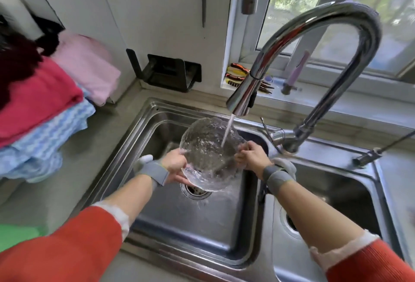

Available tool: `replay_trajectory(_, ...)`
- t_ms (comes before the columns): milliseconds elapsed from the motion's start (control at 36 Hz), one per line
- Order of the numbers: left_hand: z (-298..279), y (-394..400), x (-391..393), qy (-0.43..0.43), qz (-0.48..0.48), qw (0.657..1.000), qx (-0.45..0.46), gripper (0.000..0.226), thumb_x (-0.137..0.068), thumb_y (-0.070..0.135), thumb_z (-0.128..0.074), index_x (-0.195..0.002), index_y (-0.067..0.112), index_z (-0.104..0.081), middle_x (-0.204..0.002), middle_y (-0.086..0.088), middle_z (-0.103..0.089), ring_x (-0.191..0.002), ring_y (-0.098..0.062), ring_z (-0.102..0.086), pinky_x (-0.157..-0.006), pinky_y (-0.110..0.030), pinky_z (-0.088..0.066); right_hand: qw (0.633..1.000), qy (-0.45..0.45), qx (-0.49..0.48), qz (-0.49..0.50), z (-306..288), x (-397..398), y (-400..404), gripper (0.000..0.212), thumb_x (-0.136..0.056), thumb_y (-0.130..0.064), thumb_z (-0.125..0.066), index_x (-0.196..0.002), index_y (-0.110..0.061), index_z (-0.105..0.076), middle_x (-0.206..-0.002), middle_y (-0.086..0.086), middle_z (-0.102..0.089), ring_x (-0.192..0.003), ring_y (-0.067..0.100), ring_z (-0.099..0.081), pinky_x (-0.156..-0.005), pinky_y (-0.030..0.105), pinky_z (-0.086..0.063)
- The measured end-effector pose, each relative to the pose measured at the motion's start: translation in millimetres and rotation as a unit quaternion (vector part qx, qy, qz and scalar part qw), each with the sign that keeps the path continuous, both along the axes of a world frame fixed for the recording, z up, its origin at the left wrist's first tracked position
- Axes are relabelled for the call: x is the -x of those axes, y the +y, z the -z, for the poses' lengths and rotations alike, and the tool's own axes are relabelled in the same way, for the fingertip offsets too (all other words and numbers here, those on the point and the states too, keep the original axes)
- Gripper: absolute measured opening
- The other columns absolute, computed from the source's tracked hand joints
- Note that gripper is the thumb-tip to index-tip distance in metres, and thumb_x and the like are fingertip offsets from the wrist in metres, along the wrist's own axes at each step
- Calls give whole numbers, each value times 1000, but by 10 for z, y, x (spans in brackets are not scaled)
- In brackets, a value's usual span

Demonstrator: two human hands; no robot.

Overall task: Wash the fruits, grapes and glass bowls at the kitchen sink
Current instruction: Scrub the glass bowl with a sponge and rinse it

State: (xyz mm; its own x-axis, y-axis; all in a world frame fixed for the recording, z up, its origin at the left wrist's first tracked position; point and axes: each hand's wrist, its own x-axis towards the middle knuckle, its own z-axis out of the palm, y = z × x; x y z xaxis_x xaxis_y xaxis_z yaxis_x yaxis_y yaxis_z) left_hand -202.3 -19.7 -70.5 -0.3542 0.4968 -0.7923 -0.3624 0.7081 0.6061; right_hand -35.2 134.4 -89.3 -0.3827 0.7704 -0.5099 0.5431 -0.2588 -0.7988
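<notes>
glass bowl (pixel 208 153) held above the drain (pixel 196 190), tilted, mouth toward the faucet (pixel 241 102) stream | left hand (pixel 174 167) grips its near-left rim | right hand (pixel 251 157) pinches its right rim | both equally near; fruit not visible

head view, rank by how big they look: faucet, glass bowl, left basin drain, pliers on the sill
1. faucet, though it is nearest the camera
2. glass bowl
3. left basin drain, partly hidden by the bowl
4. pliers
</notes>
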Motion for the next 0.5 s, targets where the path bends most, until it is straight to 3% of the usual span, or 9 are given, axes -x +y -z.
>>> replay_trajectory(56, -5, -57, 66, 75, 21, 997, 0, 56, -88, -10, -32, -134, 21, -41, -127, -13, -49, -98, -40, -61, -46, -45, -57, 998, -32, 24, -41, -6, 42, -35, 29, -86, 12, -37, -71, -9, -51, -68, 13, -53, -57, 21, -49, -44, 21, -39)
replay_trajectory(167, -89, -224, 221, 251, 90, 964, -11, 51, -80, -10, -38, -118, 24, -41, -103, -5, -50, -94, -35, -59, -57, -46, -57, 980, -123, -29, -157, -111, 203, -169, 11, -85, -15, -56, -82, -10, -66, -86, 14, -66, -80, 27, -61, -67, 33, -46)
replay_trajectory(250, -135, -345, 259, 412, 138, 900, -32, 51, -75, -14, -38, -118, 12, -43, -94, -8, -50, -84, -30, -51, -65, -29, -35, 958, -169, -120, -199, -212, 309, -322, 21, -88, -23, -58, -101, -9, -66, -103, 11, -68, -97, 27, -62, -74, 27, -42)
replay_trajectory(333, -179, -457, 286, 501, 156, 849, -66, 60, -74, -16, -41, -126, 16, -43, -109, -10, -48, -90, -31, -53, -70, -33, -37, 944, -177, -172, -219, -250, 433, -509, 31, -92, -28, -55, -111, -4, -56, -115, 16, -63, -106, 33, -59, -73, 26, -36)
replay_trajectory(417, -179, -604, 336, 556, 187, 805, -90, 74, -75, -18, -42, -133, 27, -33, -131, -6, -41, -104, -31, -57, -81, -36, -44, 942, -175, -203, -201, -315, 538, -666, 34, -92, -30, -57, -111, -3, -50, -110, 20, -62, -102, 37, -59, -74, 31, -40)
replay_trajectory(500, -211, -768, 358, 621, 185, 745, -157, 63, -77, -1, -42, -129, 33, -27, -132, -1, -40, -107, -27, -56, -76, -36, -50, 931, -162, -236, -226, -406, 604, -772, 24, -90, -19, -56, -106, -3, -47, -104, 21, -63, -97, 37, -60, -74, 35, -44)
